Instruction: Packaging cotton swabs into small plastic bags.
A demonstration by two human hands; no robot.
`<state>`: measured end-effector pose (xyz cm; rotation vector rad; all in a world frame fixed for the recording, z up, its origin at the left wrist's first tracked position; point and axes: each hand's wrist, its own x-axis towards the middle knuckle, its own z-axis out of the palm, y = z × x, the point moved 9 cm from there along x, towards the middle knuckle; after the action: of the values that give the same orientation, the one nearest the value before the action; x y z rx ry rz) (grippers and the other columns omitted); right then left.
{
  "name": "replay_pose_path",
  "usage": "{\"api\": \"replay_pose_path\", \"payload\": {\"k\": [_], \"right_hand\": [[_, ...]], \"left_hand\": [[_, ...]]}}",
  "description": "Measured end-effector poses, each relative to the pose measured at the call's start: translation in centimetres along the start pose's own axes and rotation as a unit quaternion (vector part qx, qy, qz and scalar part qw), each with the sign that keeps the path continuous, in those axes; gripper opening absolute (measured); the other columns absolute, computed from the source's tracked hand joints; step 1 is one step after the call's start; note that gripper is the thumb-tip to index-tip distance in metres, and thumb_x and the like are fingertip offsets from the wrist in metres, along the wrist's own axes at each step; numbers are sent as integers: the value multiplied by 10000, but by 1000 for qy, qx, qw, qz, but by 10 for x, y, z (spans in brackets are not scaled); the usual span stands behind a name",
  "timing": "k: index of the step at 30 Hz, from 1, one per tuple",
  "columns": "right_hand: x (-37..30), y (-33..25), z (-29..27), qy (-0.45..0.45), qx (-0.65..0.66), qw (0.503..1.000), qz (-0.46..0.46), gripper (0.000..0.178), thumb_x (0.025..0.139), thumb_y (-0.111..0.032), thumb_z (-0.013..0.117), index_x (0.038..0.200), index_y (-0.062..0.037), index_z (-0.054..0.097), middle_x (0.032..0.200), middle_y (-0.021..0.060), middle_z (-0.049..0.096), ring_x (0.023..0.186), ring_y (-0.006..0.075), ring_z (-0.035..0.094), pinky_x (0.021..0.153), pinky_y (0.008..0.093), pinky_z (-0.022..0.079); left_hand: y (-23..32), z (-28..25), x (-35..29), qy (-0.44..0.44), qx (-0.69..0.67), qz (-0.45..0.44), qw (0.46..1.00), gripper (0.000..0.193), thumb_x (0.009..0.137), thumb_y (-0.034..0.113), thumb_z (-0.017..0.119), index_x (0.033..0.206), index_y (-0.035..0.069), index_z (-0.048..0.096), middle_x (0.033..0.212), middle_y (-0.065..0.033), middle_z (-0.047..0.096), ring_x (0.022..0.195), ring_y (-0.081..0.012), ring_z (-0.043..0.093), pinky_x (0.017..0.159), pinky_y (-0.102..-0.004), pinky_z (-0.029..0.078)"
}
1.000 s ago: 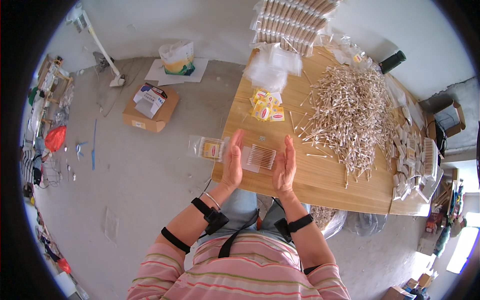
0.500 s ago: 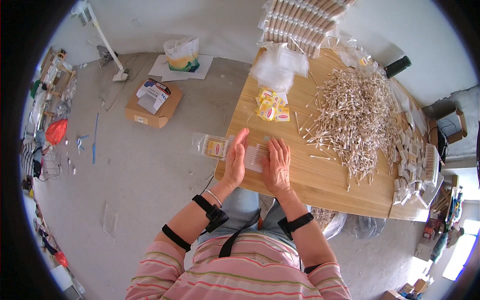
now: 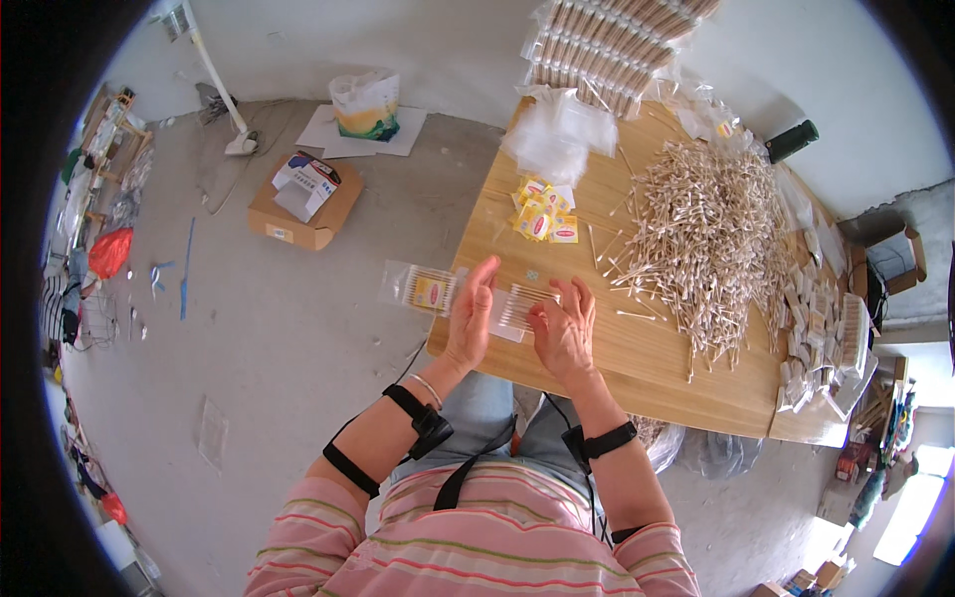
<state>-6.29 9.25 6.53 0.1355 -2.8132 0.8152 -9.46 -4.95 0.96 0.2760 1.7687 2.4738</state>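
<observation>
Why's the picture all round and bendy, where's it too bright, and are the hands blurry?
Head view: the fisheye lens leaves black corners and bends straight edges; head view, lower right: a likely window glares white; head view, middle: the left hand and right hand look fairly sharp.

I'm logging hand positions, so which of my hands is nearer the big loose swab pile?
Right. The right hand is left of the loose swab pile, at the small swab row; the left hand is farther left, beside the filled bag.
</observation>
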Motion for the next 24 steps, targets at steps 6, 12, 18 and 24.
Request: {"api": "replay_pose_path", "payload": {"k": [6,12,18,24], "right_hand": [[4,-5,4,-22,-11,999,-41,149,734,-58,693,871,-47,634,1197,141,513,1223,379,390,1015,494,338],[-1,-5,-10,9,24,1000,-6,155,766,-66,667,892,-58,578,1013,110,564,1019,344,479,868,475,387],[-13,-4,-30,23,99,994,50,103,802,-63,647,871,-55,572,867,99,599,906,333,517,823,453,393],[-25,-7,-55,25,210,973,89,126,800,-83,690,885,-38,607,833,102,641,833,283,576,771,399,453]], "left_hand": [[2,0,-1,12,1,12,1000,588,1016,395,405,1414,-31,332,1471,-165,348,1376,-240,313,1160,-377,216],[4,3,1,6,33,18,999,430,1003,269,489,1336,0,462,1401,-154,447,1343,-221,362,1123,-353,267],[19,24,-1,-26,60,9,998,270,951,180,591,1171,24,609,1282,-129,571,1243,-213,488,1059,-341,355],[46,57,-7,-75,39,-61,995,192,936,144,616,1027,-20,659,1116,-101,657,1103,-168,572,960,-308,450]]}}
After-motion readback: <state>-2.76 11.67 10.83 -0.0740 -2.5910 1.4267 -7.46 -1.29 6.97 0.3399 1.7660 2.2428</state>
